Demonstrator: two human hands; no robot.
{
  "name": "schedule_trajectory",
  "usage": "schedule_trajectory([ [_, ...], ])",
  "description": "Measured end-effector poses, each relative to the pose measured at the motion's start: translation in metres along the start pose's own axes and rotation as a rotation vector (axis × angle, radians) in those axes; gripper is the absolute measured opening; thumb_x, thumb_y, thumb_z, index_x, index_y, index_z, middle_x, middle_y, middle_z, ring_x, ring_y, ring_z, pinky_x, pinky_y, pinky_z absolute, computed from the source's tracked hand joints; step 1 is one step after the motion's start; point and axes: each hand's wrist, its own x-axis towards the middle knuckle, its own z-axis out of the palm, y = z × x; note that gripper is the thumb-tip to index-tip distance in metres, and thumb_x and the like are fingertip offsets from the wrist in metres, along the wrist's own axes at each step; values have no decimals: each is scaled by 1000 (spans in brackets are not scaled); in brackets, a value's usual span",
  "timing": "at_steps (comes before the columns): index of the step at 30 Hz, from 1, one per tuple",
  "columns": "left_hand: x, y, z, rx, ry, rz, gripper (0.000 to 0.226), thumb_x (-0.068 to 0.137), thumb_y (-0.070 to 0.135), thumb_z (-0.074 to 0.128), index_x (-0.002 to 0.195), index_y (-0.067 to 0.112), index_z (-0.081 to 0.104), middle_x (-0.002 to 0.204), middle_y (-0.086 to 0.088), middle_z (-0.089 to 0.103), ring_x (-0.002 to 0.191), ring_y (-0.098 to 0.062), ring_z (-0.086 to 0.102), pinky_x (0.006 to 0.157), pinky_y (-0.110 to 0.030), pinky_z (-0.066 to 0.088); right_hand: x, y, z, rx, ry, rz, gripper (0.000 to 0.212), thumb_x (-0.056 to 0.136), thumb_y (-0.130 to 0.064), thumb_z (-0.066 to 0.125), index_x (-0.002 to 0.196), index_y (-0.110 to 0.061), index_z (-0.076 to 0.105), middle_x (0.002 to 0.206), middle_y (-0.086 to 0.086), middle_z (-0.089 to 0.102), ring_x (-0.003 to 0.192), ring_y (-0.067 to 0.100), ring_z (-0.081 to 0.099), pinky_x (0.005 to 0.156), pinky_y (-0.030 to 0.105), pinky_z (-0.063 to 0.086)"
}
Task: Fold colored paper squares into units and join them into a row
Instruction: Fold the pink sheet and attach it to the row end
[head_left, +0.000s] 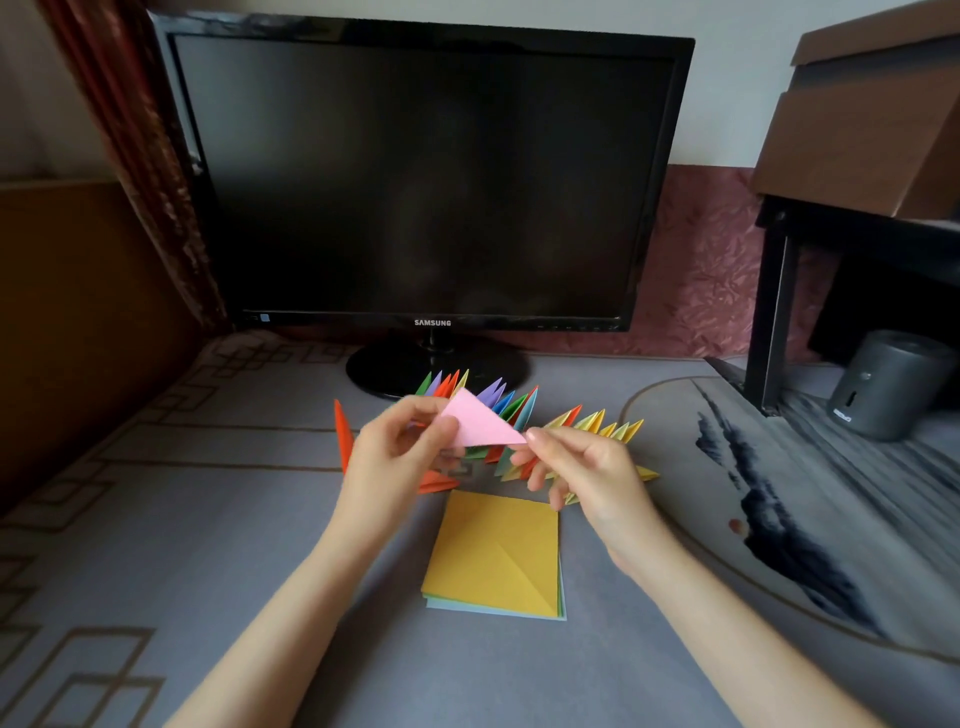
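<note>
Grey patterned desk mat (218, 519), dark monitor (426, 176) behind. Left hand (395, 457) and right hand (582, 473) each pinch a corner of pink folded triangle (475, 422), held above joined row of units (519, 415). Yellow-topped paper stack (493, 556) lies just below.

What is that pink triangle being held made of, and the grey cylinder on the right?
The pink triangle looks like thin matte paper: flat colour, sharp straight edges, a folded shape. The grey cylinder seems plastic or painted metal with a dull sheen; the view leaves it open.
</note>
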Motion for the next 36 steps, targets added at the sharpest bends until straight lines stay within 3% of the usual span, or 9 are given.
schedule_trajectory([
  [3, 9, -2, -19, 156, 224, 187, 13, 94, 13, 54, 96, 20, 66, 82, 8, 65, 75, -10, 60, 71, -26, 49, 0, 0, -2, -14, 0, -11, 25, 95, -20, 50, 89, -11, 72, 77, -2, 71, 64, 10, 59, 46, 22, 42],
  [5, 16, -4, -34, 125, 448, 191, 14, 94, 12, 51, 98, 18, 63, 81, 6, 61, 73, -8, 53, 70, -27, 43, 0, 1, -3, -41, -11, -25, 26, 96, -19, 49, 88, -10, 73, 77, -2, 70, 64, 10, 59, 46, 22, 41],
  [8, 27, -19, -59, 77, 686, 2, 18, 89, 12, 50, 101, 18, 61, 88, 3, 64, 84, -17, 58, 79, -34, 46, 0, 3, -2, -91, -34, -46, 26, 96, -17, 49, 88, -10, 73, 76, -3, 70, 63, 10, 59, 45, 22, 40],
  [11, 34, -38, -76, 164, 720, -241, 30, 85, 14, 48, 111, 14, 62, 109, -12, 67, 103, -33, 61, 92, -45, 46, 0, 4, -1, -144, -53, -63, 26, 96, -16, 50, 86, -11, 73, 73, -6, 69, 61, 8, 58, 45, 21, 40],
  [16, 36, -44, -68, 162, 517, -361, 24, 89, 6, 50, 111, 5, 62, 91, -14, 63, 64, -21, 57, 65, -33, 48, -1, 4, -3, -167, -66, -64, 25, 96, -17, 51, 84, -15, 72, 76, -3, 71, 61, 6, 58, 46, 21, 41],
  [20, 25, -39, -54, 451, 340, -291, 15, 88, 14, 59, 98, 19, 69, 88, -7, 66, 84, -23, 59, 72, -29, 41, -1, 5, -3, -184, -85, -51, 24, 95, -20, 51, 85, -17, 73, 80, -3, 72, 64, 6, 58, 47, 22, 41],
  [25, 16, -38, -45, 706, 134, -201, 13, 80, 19, 71, 88, 29, 69, 78, 5, 62, 80, -15, 56, 61, -23, 37, -2, 7, -1, -210, -95, -21, 22, 94, -23, 53, 84, -20, 72, 82, -4, 72, 65, 6, 58, 49, 23, 41],
  [31, 15, -41, -47, 784, 104, -50, 18, 75, 17, 78, 83, 27, 66, 76, 7, 59, 81, -21, 56, 69, -29, 42, -5, 4, 1, -245, -123, -26, 21, 94, -19, 53, 90, -11, 72, 85, -2, 71, 67, -5, 61, 51, 9, 40],
  [36, 11, -40, -45, 872, 48, 24, 17, 83, 10, 68, 93, 21, 75, 92, 3, 66, 92, -20, 57, 78, -28, 43, -6, 3, 3, -252, -154, -42, 18, 93, -15, 54, 89, -12, 71, 87, -1, 71, 68, -8, 60, 50, 7, 40],
])
